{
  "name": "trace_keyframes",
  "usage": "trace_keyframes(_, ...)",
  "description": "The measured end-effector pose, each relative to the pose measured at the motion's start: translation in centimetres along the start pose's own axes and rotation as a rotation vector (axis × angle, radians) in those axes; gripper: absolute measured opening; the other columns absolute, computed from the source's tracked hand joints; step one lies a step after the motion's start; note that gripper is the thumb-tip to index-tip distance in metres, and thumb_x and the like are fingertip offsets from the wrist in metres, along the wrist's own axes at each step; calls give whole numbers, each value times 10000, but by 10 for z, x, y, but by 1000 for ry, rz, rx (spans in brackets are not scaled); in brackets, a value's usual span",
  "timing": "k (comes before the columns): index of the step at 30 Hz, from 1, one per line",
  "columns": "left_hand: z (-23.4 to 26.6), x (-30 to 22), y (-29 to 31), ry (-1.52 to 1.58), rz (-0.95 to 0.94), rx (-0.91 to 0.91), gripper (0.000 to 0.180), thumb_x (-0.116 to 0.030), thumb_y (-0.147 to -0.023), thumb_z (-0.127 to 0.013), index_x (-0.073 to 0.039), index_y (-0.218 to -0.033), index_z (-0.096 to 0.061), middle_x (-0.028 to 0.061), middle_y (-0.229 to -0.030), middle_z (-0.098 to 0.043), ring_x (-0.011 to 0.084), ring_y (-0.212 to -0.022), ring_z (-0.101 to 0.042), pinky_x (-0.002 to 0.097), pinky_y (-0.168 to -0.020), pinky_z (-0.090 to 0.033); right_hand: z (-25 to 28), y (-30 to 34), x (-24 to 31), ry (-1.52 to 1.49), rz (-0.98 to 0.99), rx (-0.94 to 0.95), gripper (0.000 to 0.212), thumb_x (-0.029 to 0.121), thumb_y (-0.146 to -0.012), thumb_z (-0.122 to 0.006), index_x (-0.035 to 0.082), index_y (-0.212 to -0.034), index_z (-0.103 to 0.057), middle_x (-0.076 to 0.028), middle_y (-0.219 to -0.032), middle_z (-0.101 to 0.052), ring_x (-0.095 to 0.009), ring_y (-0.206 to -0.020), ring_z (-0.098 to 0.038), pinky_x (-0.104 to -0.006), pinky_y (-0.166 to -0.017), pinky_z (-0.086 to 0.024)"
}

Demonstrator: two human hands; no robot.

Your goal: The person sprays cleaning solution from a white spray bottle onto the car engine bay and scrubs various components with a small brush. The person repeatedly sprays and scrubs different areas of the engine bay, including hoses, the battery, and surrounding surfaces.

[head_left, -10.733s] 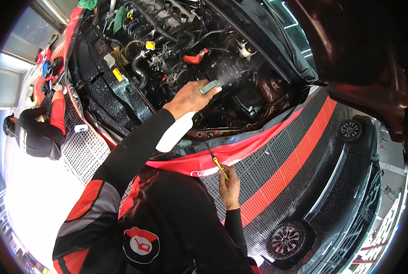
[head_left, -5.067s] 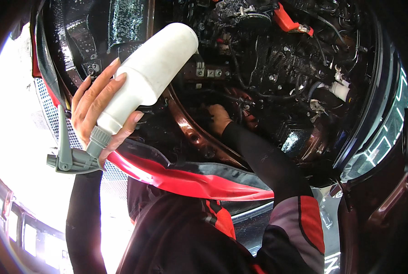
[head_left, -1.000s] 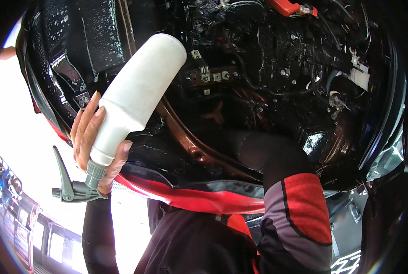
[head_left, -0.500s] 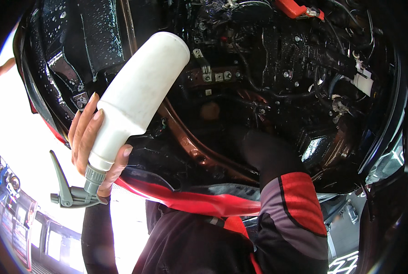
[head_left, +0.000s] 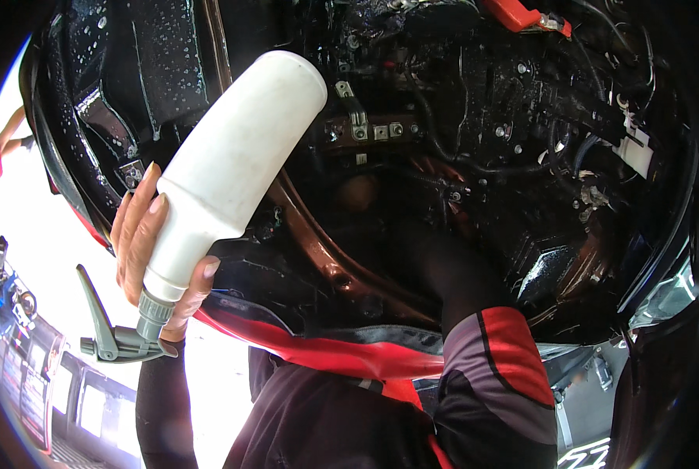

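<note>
My left hand is wrapped round the neck of a white spray bottle. The bottle is upside down and tilted, its base up to the right, its grey trigger head at the lower left. Reaching forward, my right arm in a dark sleeve goes into the deep shadow of a stripped vehicle body. The right hand is lost in the dark there, so its fingers cannot be made out. Near that arm runs a brown metal rib along the black, wet-looking floor panel.
A red cover lies over the near edge, against my body. Metal brackets, wiring and a white tag are on the panel. A red part sits at the far right. Part of another person's arm shows at the left edge.
The spray bottle and my left hand have shifted slightly left in the picture. The panel's fittings sit slightly lower and further right in view. My left hand keeps its hold.
</note>
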State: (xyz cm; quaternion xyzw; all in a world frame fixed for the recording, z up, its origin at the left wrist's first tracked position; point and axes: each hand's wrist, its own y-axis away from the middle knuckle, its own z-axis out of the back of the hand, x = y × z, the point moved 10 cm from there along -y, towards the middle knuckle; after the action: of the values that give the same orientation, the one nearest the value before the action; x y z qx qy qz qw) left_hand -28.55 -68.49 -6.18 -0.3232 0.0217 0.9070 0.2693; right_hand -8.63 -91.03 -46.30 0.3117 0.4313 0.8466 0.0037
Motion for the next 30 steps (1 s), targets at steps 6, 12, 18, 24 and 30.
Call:
trace_keyframes(6,0,-1,-1,-15,1,15,808,-730,-932,-798,-118,-1451,-706,257,-1447,-742,407,-1381,-711,550,-1257,-460,0,-7,5,3,24,-1,267,299,-913,-746,97,-1066,-832,-175,-1083,-805,-400,-1008,-776,-531,-861,-623)
trace_keyframes(12,0,0,-1,-2,14,8,807,-736,-930,-794,-120,-1444,-708,260,-1439,-745,406,-1372,-718,552,-1258,-458,-1,-11,7,-2,35,10,280,298,-913,-747,95,-1085,-832,-180,-1103,-805,-404,-1030,-776,-533,-875,-622)
trace_keyframes(18,0,-5,-2,-32,-38,16,790,-706,-923,-820,-117,-1438,-711,255,-1433,-750,396,-1357,-731,545,-1255,-464,0,-15,6,21,50,63,294,297,-912,-749,92,-1105,-831,-184,-1122,-806,-408,-1051,-775,-534,-890,-622)
trace_keyframes(24,1,-9,-6,-52,-68,21,765,-678,-917,-842,-110,-1417,-730,239,-1424,-761,374,-1346,-742,527,-1256,-466,12,-7,14,70,83,125,308,297,-912,-750,89,-1125,-831,-189,-1142,-806,-412,-1073,-775,-536,-905,-621)
trace_keyframes(30,1,-7,-7,-30,-45,-6,769,-677,-904,-855,-99,-1402,-755,216,-1431,-765,344,-1351,-741,509,-1243,-483,33,27,25,242,221,329,323,296,-912,-752,86,-1145,-831,-194,-1162,-806,-416,-1095,-775,-537,-919,-620)
